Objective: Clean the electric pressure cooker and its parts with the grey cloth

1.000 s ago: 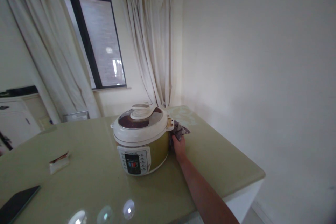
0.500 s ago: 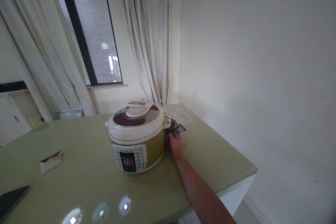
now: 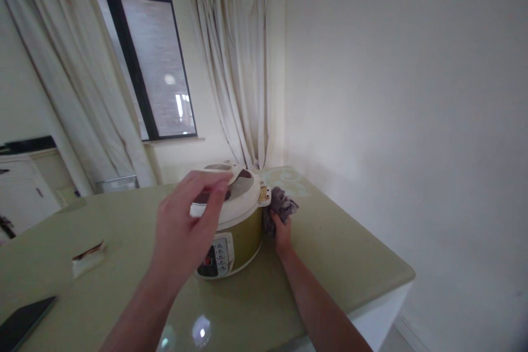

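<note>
A rice cooker (image 3: 243, 234) with a white lid (image 3: 244, 203) and a green body stands on the table. My right hand (image 3: 282, 234) is closed on a crumpled grey-purple cloth (image 3: 284, 206), held against the cooker's right side, below its side bracket (image 3: 264, 195). In front of the lid is my left hand (image 3: 187, 214), its fingers stretched forward and bent, the thumb below them. Part of the lid shows through the gap between thumb and fingers. It hides much of the lid's handle and the left of the control panel (image 3: 223, 256); whether it touches the lid, I cannot tell.
On the pale green tabletop (image 3: 330, 242) a small white packet (image 3: 88, 259) lies to the left. A dark flat device (image 3: 27, 322) is at the near left. The right table edge runs beside a white wall (image 3: 391, 121). Curtains (image 3: 235, 66) and a window (image 3: 159, 60) are behind.
My left hand has come into view from below and now is in front of the lid. My right hand stays on the cloth at the cooker's side. The view has shifted slightly.
</note>
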Demonstrator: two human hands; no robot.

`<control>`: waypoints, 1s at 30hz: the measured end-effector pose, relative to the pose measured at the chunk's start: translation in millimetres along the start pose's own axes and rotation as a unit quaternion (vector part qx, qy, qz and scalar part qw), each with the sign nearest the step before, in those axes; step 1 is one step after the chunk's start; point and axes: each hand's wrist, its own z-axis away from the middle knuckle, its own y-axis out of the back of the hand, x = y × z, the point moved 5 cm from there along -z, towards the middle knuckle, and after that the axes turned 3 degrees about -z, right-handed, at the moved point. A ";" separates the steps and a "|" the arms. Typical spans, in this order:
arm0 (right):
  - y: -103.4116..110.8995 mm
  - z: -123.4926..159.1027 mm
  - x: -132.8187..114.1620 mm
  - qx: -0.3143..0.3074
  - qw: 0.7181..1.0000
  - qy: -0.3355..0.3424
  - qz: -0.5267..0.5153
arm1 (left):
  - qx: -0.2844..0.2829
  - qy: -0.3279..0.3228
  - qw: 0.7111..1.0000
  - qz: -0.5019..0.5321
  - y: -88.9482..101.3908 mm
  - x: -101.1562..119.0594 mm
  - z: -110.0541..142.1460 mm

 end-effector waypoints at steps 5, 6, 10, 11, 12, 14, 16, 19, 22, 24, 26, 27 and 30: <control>-4.0 4.1 4.0 0.026 0.988 -0.073 -0.130 | -0.079 -0.009 0.983 -0.168 -72.7 -67.7 -57.5; -5.0 1.1 -0.4 0.029 0.987 -0.076 -0.142 | -0.108 -0.008 0.979 -0.170 -83.8 -83.0 -57.5; -8.9 -32.6 -53.4 0.065 0.993 0.020 -0.101 | -0.175 -0.030 0.977 -0.121 -105.4 -121.2 -48.0; -10.2 -45.0 -72.6 0.089 0.992 0.055 -0.076 | -0.175 -0.038 0.977 -0.113 -106.1 -124.5 -47.1; -11.9 -57.6 -92.7 0.121 0.987 0.094 -0.050 | -0.172 -0.044 0.978 -0.109 -105.8 -126.2 -47.1; -26.5 -82.2 -131.0 0.117 0.979 0.166 0.005 | -0.174 -0.049 0.978 -0.101 -105.0 -125.8 -48.2; -53.0 -101.7 -160.1 0.047 0.974 0.209 0.068 | -0.179 -0.046 0.978 -0.099 -104.5 -123.2 -49.2; -104.3 -113.0 -182.0 -0.139 0.940 0.215 0.224 | -0.188 -0.027 0.976 -0.105 -104.3 -119.6 -48.9; -138.7 -102.1 -186.8 -0.308 0.851 0.159 0.393 | -0.199 -0.015 0.974 -0.108 -104.9 -117.0 -47.7; -144.4 -86.2 -197.3 -0.346 0.797 0.163 0.467 | -0.200 -0.016 0.973 -0.109 -105.5 -115.5 -47.5; -144.6 -64.0 -214.0 -0.362 0.747 0.225 0.511 | -0.195 -0.015 0.974 -0.113 -106.0 -114.7 -47.9; -144.4 -51.5 -221.9 -0.374 0.719 0.265 0.522 | -0.192 -0.017 0.974 -0.115 -106.4 -114.3 -48.0; -146.2 -26.6 -234.4 -0.412 0.660 0.337 0.530 | -0.181 -0.028 0.977 -0.112 -107.4 -113.2 -48.2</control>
